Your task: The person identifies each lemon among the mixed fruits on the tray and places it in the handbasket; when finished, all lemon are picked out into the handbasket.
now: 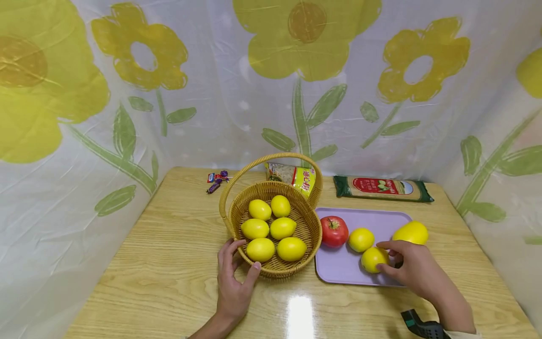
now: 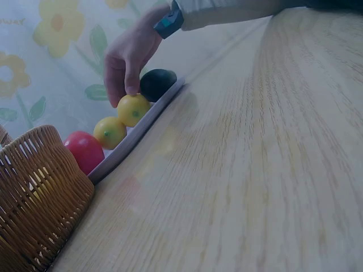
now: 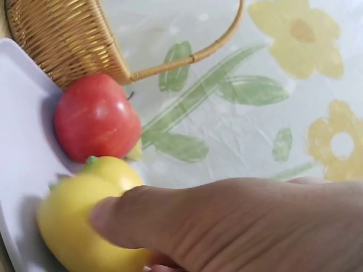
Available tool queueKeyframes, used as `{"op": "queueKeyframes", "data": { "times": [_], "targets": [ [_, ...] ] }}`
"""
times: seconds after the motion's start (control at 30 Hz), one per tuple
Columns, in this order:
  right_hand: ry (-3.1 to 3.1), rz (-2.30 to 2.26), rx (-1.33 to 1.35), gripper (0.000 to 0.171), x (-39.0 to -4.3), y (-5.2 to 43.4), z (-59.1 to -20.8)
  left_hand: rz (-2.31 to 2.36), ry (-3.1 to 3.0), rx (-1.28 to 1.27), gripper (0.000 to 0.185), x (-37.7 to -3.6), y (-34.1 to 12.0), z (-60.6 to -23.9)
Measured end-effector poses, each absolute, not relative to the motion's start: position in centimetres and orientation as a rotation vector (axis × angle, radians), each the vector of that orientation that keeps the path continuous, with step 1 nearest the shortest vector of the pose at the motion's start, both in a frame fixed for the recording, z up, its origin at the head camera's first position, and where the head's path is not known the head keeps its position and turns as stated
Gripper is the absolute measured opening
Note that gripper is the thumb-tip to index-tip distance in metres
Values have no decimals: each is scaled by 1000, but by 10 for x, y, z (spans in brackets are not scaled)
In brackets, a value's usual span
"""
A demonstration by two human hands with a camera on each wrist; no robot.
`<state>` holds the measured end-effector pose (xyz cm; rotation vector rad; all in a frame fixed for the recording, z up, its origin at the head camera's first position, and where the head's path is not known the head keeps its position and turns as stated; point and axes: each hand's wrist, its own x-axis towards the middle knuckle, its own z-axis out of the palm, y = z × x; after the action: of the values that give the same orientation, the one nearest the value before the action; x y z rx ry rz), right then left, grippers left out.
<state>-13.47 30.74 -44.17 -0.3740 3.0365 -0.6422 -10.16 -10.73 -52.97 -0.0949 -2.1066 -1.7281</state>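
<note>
A wicker basket point(image 1: 311, 226) with a hoop handle holds several yellow lemons point(image 1: 282, 228). My left hand point(image 1: 233, 278) grips its near rim, thumb on one side and fingers on the other. To the right lies a lilac tray point(image 1: 338, 268) with a red tomato point(image 1: 334, 230), a lemon point(image 1: 361, 239) and a larger yellow fruit point(image 1: 410, 232). My right hand point(image 1: 395, 263) pinches another lemon point(image 1: 371, 260) at the tray's near edge. The right wrist view shows the thumb across that lemon point(image 3: 68, 226), with the tomato point(image 3: 96, 116) behind it.
Against the flowered curtain lie a yellow-green packet point(image 1: 296, 178) behind the basket, a long green and red packet point(image 1: 383, 188), and a few wrapped sweets point(image 1: 217, 180). The wooden table point(image 1: 169, 263) has bare surface to the left and front.
</note>
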Motion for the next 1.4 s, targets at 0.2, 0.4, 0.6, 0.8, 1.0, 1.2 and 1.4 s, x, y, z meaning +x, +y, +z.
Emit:
{"op": "queueKeyframes", "data": {
  "times": [0.2,0.4,0.6,0.8,1.0,1.2,1.4],
  "targets": [
    [2995,-725,-512,43,-132,307,-444,-1724,-2108,-96,58,-101,-107,-529],
    [2827,-884,-506,41,-138,299,-448,-1726,-2110,-95,58,-101,-107,-528],
    [2753,-948,-670,43,-142,292,-455,-1709,-2103,-106,58,-102,-108,-527],
    [2660,-1162,-704,41,-139,292,-453,-1713,-2105,-96,58,-102,-108,-528],
    [2474,-1496,-826,43,-139,272,-432,-1706,-2110,-89,58,-102,-109,-528],
    [2537,-1464,-1018,41,-154,214,-424,-1702,-2102,-92,58,-102,-110,-528],
    [2744,-1110,-1131,39,-161,154,-425,-1695,-2121,-86,58,-101,-107,-529]
  ]
}}
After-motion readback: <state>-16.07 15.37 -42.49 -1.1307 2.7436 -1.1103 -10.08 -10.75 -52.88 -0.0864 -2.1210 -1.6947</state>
